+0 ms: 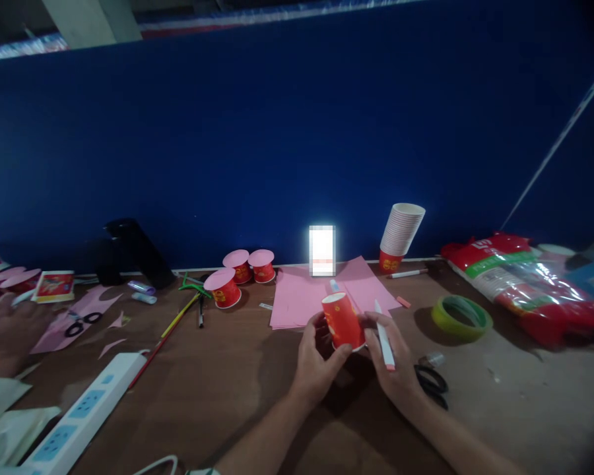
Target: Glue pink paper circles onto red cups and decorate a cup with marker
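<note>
My left hand (319, 356) is closed around a red paper cup (344, 322) with yellow print. Its white rim points down toward me, and its narrower end tilts up and away. In my right hand (393, 356) is a white marker (385, 340) with a pinkish-red end, lying across the fingers. The right fingertips are beside the cup's right side; whether they touch it I cannot tell. Just beyond the cup lie sheets of pink paper (297, 297). Black-handled scissors (431, 382) lie right of my right hand, partly hidden by it.
Red cups topped with pink discs (221, 278) stand left of the paper. Farther right are a leaning cup stack (402, 231), a tape roll (460, 318) and a red plastic package (515, 284). A power strip (86, 409) and another person's hand (10, 333) are at left.
</note>
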A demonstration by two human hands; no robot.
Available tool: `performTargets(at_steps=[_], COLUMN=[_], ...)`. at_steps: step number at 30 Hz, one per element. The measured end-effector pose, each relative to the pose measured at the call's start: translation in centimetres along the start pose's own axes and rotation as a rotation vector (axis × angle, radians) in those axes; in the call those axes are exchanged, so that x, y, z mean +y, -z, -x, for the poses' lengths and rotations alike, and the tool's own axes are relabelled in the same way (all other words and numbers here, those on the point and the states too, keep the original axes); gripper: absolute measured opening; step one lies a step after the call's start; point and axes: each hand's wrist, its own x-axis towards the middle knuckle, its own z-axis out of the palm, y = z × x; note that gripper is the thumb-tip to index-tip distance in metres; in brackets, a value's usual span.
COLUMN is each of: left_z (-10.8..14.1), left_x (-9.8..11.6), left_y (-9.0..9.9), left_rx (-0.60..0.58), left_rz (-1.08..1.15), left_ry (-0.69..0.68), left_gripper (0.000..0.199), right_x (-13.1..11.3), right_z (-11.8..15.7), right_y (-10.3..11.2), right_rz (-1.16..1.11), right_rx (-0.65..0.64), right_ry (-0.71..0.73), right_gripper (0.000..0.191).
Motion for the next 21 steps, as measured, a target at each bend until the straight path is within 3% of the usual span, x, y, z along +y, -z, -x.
performTargets(at_steps=[5,11,15,21], left_z=[-0.5,-0.4,-0.3,-0.3], left_x=[0.0,0.8,0.6,0.1], left_y=[0.0,-0.1,0.2,0.5], left_rx=[0.021,-0.020,-0.042,-0.040], left_rz=[0.288,0.512,0.571,0.593], left_ry=[0.178,0.247,0.290,0.323], left_gripper=[0.061,0.057,0.042,0.029], right_x=[-0.8,-1.3,-2.3,-3.3], right_z=[0.2,0.7,1.1,1.2], right_y=[0.2,0.1,0.1,0.4], right_rz=[0.052,0.069,0.048,0.111], right_rx=[-0.037,-0.044,-0.142,-0.187], right_ry=[0.122,0.338,0.482,0.532], right_gripper=[0.021,0.032,0.044,0.043])
